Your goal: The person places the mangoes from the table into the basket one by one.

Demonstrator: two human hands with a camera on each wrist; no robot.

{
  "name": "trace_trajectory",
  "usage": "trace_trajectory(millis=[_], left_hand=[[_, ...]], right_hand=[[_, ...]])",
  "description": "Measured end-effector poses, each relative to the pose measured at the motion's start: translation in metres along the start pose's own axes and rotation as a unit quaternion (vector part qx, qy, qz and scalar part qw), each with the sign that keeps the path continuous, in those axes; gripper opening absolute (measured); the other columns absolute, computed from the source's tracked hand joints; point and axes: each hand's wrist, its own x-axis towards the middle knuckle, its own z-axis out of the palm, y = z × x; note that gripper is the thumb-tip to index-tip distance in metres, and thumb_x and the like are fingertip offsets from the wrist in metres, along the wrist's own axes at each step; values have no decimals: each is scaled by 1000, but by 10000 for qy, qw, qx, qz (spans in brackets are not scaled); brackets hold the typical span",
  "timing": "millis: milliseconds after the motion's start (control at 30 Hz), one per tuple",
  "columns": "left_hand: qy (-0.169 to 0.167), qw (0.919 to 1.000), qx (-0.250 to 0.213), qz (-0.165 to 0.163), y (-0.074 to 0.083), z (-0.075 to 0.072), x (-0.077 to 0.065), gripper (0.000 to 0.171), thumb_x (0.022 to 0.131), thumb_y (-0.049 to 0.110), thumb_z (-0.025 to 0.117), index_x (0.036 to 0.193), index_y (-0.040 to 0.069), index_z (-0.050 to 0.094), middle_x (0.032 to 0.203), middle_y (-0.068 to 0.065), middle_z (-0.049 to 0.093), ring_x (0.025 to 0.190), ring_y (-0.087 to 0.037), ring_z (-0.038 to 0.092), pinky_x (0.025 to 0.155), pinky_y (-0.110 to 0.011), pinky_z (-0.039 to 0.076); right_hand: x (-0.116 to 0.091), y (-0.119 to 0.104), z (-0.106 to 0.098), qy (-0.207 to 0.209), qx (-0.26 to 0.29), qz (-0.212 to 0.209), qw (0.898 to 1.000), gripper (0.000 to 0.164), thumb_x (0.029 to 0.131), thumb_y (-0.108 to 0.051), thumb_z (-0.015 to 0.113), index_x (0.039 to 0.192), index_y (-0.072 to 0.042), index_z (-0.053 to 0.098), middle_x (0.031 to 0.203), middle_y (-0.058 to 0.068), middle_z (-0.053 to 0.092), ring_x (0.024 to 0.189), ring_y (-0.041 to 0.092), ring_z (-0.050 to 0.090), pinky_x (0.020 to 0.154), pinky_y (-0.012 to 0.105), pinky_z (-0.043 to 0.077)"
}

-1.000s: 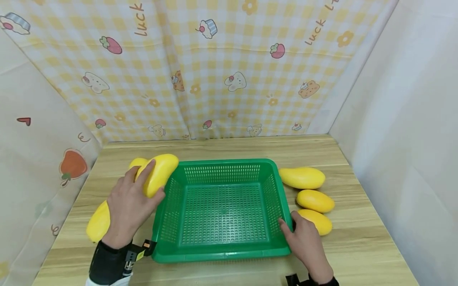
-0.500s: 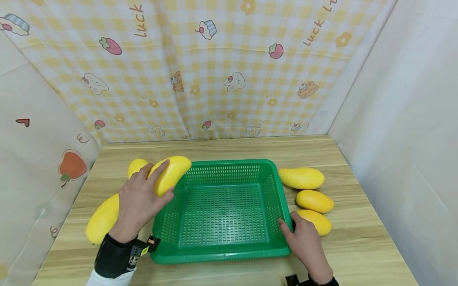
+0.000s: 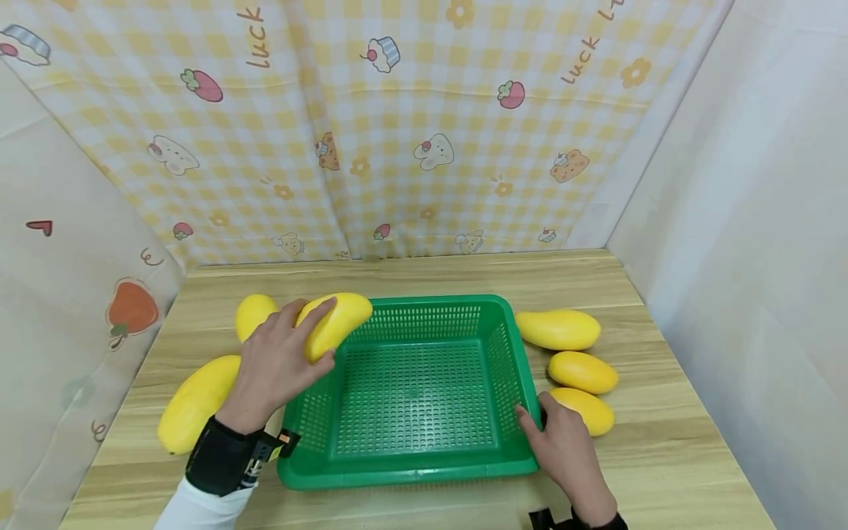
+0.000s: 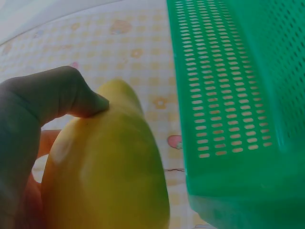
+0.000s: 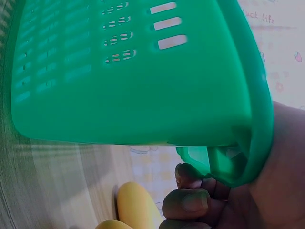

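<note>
Okay, one yellow mango (image 3: 339,324) is up by the green basket's (image 3: 411,476) far left corner, pinched in the left hand (image 3: 281,364), right hand (image 3: 570,445) gripping the right rim (image 3: 523,353), so probably early days: five more mangoes (image 3: 559,329) lie on the counter (image 3: 669,449).

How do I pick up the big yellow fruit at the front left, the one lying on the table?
I'd grip the yellow fruit around its middle, from above, fingers along its left side. It's longer than wide and lies slantwise, with open table on its left. Its far right end looks harder, since the left hand overlaps it in the head view.
</note>
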Motion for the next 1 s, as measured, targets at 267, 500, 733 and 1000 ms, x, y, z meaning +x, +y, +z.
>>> trace_trajectory(millis=[267,500,733,1000], left_hand=[[-197,9997,-91,108,2,9,6,80,73,31,75,140,3,41,117,-26,53,88,-43,57,57,-48,49],[-726,9966,-390,76,6,12,7,84,74,29,77,142,2,36,124,-25,50,101,-45,54,62,-51,51],[-952,9924,-773,85,12,17,8,85,74,25,78,144,3,34,127,-25,50,109,-44,51,76,-52,48],[-947,9933,-623,207,17,24,13,91,72,28,80,145,4,32,120,-23,56,107,-44,47,85,-57,37]], right_hand=[[-1,3,2,63,7,-64,10000,24,93,-25,63,83,-5,54,60,0,40,55,13,42,50,26,35],[-1,3,3,85,43,-143,9999,23,93,-24,63,84,-5,54,60,1,40,56,14,42,51,27,37],[-1,4,1,54,-17,-87,9999,23,93,-23,63,84,-5,54,60,1,40,56,14,42,51,27,37],[-1,1,0,-20,37,-34,10000,22,92,-23,63,84,-5,54,60,1,39,55,14,42,51,27,36]])
